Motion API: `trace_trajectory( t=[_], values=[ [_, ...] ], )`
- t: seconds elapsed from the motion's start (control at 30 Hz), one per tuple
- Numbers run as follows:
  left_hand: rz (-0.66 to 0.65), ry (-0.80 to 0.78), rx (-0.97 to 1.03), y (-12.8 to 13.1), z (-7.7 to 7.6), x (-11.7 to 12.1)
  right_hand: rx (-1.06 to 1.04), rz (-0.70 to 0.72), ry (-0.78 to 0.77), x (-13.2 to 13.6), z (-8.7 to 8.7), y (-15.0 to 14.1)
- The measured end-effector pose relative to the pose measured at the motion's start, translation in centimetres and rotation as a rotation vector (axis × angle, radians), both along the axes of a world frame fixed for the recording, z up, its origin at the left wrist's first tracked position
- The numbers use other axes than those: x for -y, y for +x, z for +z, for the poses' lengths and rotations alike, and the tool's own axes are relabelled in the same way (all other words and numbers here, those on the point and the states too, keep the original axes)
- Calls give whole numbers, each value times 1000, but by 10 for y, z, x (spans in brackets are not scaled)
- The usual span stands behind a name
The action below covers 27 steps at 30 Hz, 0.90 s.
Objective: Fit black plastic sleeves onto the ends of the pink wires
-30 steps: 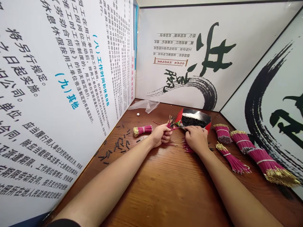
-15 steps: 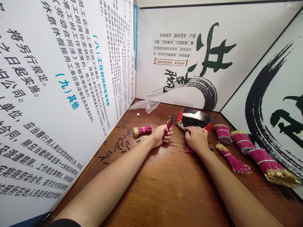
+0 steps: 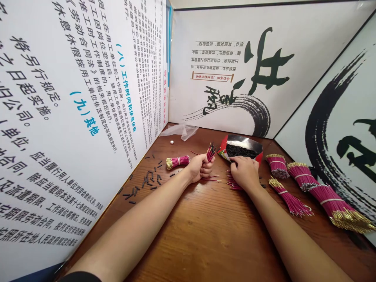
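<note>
My left hand (image 3: pixel 200 167) is closed round a small bunch of pink wires (image 3: pixel 210 152), whose black-tipped ends stick up and fan out above the fist. My right hand (image 3: pixel 244 172) rests palm down at the mouth of a red pouch (image 3: pixel 243 149) filled with small black tubes. Its fingertips reach into the pouch's front edge, curled; what they pinch, if anything, is hidden. Loose pink wires (image 3: pixel 230 182) lie on the wooden table (image 3: pixel 205 235) under and between the hands.
A tied pink wire bundle (image 3: pixel 178 161) with gold ends lies left of my left hand. Several tied bundles (image 3: pixel 317 192) lie at the right. Black tubes (image 3: pixel 148 182) are scattered by the left panel. Clear plastic (image 3: pixel 182 130) sits at the back. Printed panels wall in three sides.
A single pink wire held between the two hands a second ago has joined the bunch in my left hand. My right hand moved forward to the pouch's mouth.
</note>
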<state>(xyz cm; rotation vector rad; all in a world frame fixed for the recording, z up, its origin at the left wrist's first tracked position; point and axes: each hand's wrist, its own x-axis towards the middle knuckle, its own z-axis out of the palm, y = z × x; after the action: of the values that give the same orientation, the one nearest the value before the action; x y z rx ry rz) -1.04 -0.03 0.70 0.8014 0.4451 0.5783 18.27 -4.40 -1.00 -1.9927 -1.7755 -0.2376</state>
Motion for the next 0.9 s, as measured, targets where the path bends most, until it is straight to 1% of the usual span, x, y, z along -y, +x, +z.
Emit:
trace_trajectory(
  t=[0.13,0.3,0.43,0.63,0.8,0.9],
  values=[
    [9,9,21,-1,-1,-1,-8,0,14,0,-1,0],
    [12,-35,39,0,2,-1,-12,-5,28,0,-1,0],
    [39,-48,34,2,-1,-1,-15,0,17,0,-1,0],
    [73,15,69,3,-9,-2,-12,4,29,0,-1,0],
    [104,55,61,3,-8,0,-24,7,24,0,-1,0],
    [117,68,43,2,-6,2,-46,8,83,1,0,0]
  ],
)
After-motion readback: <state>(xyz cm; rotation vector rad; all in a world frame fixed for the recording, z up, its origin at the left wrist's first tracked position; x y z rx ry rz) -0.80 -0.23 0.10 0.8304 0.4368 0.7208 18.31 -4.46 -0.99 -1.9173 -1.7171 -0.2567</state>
